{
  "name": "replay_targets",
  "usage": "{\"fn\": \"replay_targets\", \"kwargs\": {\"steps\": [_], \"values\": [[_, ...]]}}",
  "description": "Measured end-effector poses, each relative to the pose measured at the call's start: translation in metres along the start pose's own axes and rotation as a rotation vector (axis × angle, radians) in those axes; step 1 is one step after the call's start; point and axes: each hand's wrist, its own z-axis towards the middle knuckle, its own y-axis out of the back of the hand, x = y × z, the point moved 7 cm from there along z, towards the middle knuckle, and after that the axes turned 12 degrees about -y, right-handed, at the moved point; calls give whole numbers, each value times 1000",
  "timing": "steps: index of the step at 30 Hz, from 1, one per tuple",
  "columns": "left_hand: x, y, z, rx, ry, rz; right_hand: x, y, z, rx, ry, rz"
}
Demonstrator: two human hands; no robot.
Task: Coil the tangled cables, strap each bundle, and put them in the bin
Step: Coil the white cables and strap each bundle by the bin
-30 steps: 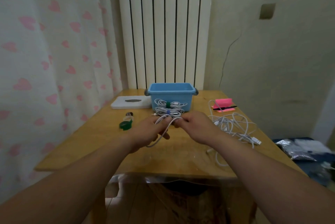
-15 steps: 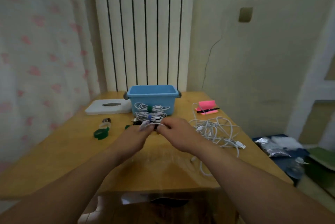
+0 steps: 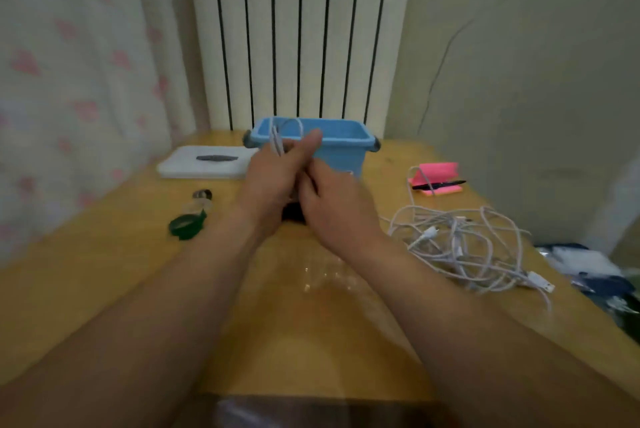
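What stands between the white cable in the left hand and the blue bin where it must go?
Nothing visible does. The left hand holds the white cable up just in front of the blue bin, its loops showing against the open top. The right hand is beside the left, lower, not in the path.

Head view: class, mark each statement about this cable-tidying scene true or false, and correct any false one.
1. The left hand grips a looped white cable. True.
2. The blue bin stands nearer the camera than the hands. False: it stands beyond them.
3. The tangled cables lie to the right of the right hand. True.
4. The black pen lies inside the bin. False: it lies on the pink notepad.
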Motion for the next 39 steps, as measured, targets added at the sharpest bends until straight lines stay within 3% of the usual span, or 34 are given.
{"fn": "replay_targets", "kwargs": {"steps": [4,6,8,11,14,19,23,26,31,35,39], "values": [[26,17,18,-148,18,-74,-1,-27,-4,77,94,-34],[38,25,26,-186,35,-233,-18,-38,-5,150,64,-22],[44,34,32,-190,65,-354,-41,-46,-3,241,32,-74],[47,53,36,-141,112,-307,-75,-42,7,339,58,-270],[45,57,33,-22,157,-125,-102,-22,19,394,36,-226],[34,20,15,219,-13,636,-100,-10,16,458,9,4],[44,-6,2,465,-4,778,-96,13,21,389,17,162],[50,-14,-5,597,26,844,-94,17,18,412,62,133],[53,-19,-6,554,16,796,-97,32,25,202,57,160],[50,-10,-11,496,44,641,-93,25,18,220,74,140],[40,16,9,261,-2,94,-93,22,17,221,68,95]]}}
